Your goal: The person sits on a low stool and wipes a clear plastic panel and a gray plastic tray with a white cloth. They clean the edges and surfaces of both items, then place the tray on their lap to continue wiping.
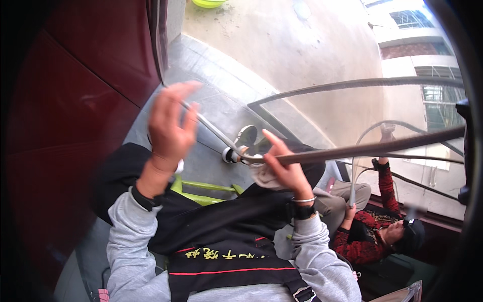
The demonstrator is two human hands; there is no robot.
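Observation:
My left hand (171,124), blurred, is raised beside the dark red panel; its fingers are apart around empty air, and a thin grey strip (217,130) runs behind its fingertips. My right hand (288,170) is by the bend where this strip meets a thicker brown strip (362,149). Its thumb lies over the brown strip, and its index finger points up and left. Crumpled pale material, perhaps a cloth (266,177), shows below these fingers. Behind lies a see-through sheet with a dark edge strip (339,87).
A dark red panel (83,94) stands at the left. Below my hands is a light green stool (205,198). At the right sits a person in a red and black top (360,245), one hand raised at a looped strip. A pale ledge (234,71) crosses the ground beyond.

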